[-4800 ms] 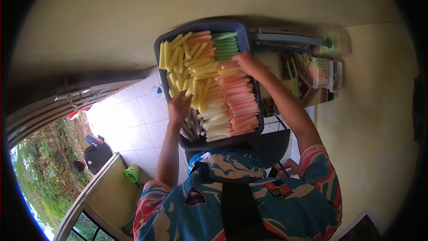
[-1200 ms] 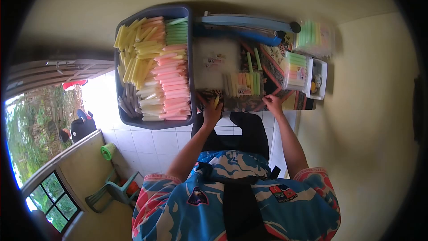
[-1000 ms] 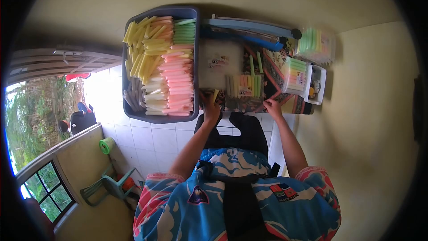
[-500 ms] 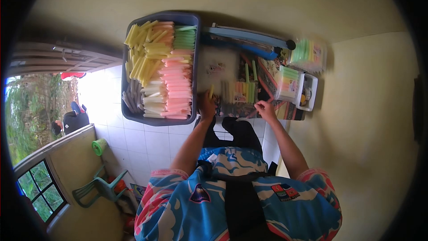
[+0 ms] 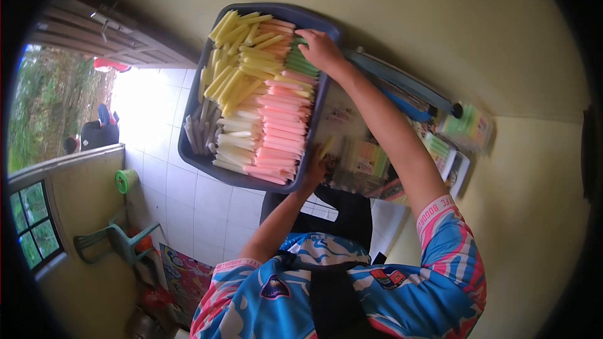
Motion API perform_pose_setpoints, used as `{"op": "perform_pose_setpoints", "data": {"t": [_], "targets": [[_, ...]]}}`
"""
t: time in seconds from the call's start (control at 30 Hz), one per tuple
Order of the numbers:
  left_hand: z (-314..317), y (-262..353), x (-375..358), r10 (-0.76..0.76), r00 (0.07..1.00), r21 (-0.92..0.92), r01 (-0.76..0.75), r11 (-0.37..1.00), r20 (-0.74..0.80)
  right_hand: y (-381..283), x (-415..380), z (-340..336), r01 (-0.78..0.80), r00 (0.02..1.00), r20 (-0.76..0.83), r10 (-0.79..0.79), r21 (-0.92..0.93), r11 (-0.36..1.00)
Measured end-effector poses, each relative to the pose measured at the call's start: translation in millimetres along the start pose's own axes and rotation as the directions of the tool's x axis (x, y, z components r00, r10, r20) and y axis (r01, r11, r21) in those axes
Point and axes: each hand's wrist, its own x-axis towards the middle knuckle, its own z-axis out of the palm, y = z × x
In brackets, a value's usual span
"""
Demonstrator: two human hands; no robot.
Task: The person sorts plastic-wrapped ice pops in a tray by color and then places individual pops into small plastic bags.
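A large dark tub (image 5: 188, 127) holds many wrapped sticks: yellow sticks (image 5: 232, 81), pink sticks (image 5: 282, 122), white sticks (image 5: 239, 141), grey sticks (image 5: 200, 129) and green sticks (image 5: 301, 59). My right hand (image 5: 321, 50) is over the tub's upper right corner, its fingers apart above the green and orange sticks. Beside the tub's lower right edge, my left hand (image 5: 315, 166) is closed round a yellow stick (image 5: 326, 147). Just right of it, a pack of coloured sticks (image 5: 364, 160) lies on the work surface.
A blue-grey long-armed device (image 5: 402, 81) stands behind the work surface. Filled clear packs (image 5: 466, 125) and a white container (image 5: 460, 174) are at the right. A green chair (image 5: 116, 238) and a green roll (image 5: 126, 181) are at the lower left. Someone in dark clothes (image 5: 99, 135) is outside.
My right hand has moved from beside the coloured pack up and left to the tub's green sticks. My left hand still has the yellow stick. The whole view has tilted.
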Motion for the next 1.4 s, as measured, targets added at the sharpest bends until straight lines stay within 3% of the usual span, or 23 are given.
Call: {"op": "perform_pose_setpoints", "data": {"t": [0.1, 0.13, 0.2, 0.3, 0.37, 0.47, 0.6, 0.7, 0.8, 0.9, 1.07, 1.17, 1.2, 1.3, 1.33, 1.4], "targets": [[4, -20, 0, 0.087, 0.996, 0.053, -0.086, 0.995, -0.025, 18, 34, 41, -0.001, 0.998, 0.055, 0.011, -0.172, 0.985], [-1, -12, 5, 0.087, 0.996, 0.042, -0.086, 0.995, -0.023, 20, 43, 49, -0.082, 0.984, 0.137, 0.113, -0.211, 0.974], [-2, -11, 8, 0.04, 0.999, -0.026, -0.04, 0.999, -0.003, 23, 53, 65, -0.105, 0.983, 0.114, 0.145, -0.299, 0.949], [-4, -18, 7, 0.197, 0.98, 0.104, -0.192, 0.976, -0.036, 27, 62, 74, -0.074, 0.987, 0.104, 0.124, -0.393, 0.917], [-1, -25, 6, 0.169, 0.985, 0.114, -0.165, 0.98, -0.03, 26, 66, 74, -0.072, 0.976, 0.154, 0.157, -0.45, 0.89], [1, -23, 6, 0.158, 0.987, 0.119, -0.153, 0.981, -0.033, 27, 62, 82, -0.127, 0.99, 0.0, 0.144, -0.476, 0.87], [-4, -13, 7, 0.161, 0.986, 0.12, -0.155, 0.981, -0.037, 21, 57, 83, -0.031, 0.999, -0.04, 0.008, -0.621, 0.783], [-4, -10, 6, 0.156, 0.987, 0.113, -0.151, 0.982, -0.036, 26, 56, 76, -0.129, 0.992, -0.054, 0.117, -0.437, 0.89], [0, -20, 3, 0.187, 0.982, 0.139, -0.18, 0.974, -0.039, 56, 65, 78, -0.01, 0.996, -0.087, -0.016, -0.289, 0.957], [2, -26, 2, 0.203, 0.978, 0.173, -0.192, 0.966, -0.047, 62, 70, 70, 0.029, 0.997, -0.063, -0.041, -0.168, 0.985], [1, -27, 5, 0.301, 0.952, 0.226, -0.28, 0.933, -0.062, 57, 55, 33, 0.093, 0.962, -0.253, -0.105, -0.062, 0.994], [1, -27, 6, 0.36, 0.932, 0.246, -0.34, 0.908, -0.044, 46, 38, 1, 0.124, 0.891, -0.444, -0.097, 0.034, 0.992], [5, -30, 4, 0.368, 0.927, 0.257, -0.338, 0.905, -0.076, 42, 21, -15, 0.213, 0.853, -0.489, -0.186, 0.0, 0.977], [9, -34, 3, 0.38, 0.92, 0.294, -0.339, 0.894, -0.096, 24, -31, -62, 0.201, 0.843, -0.52, -0.139, 0.065, 0.977], [10, -37, 2, 0.312, 0.947, 0.265, -0.282, 0.922, -0.078, 22, -48, -75, 0.229, 0.817, -0.553, -0.167, 0.046, 0.972], [9, -44, -2, 0.34, 0.937, 0.305, -0.301, 0.904, -0.082, 11, -94, -101, 0.147, 0.863, -0.506, 0.005, 0.261, 0.954]]}}
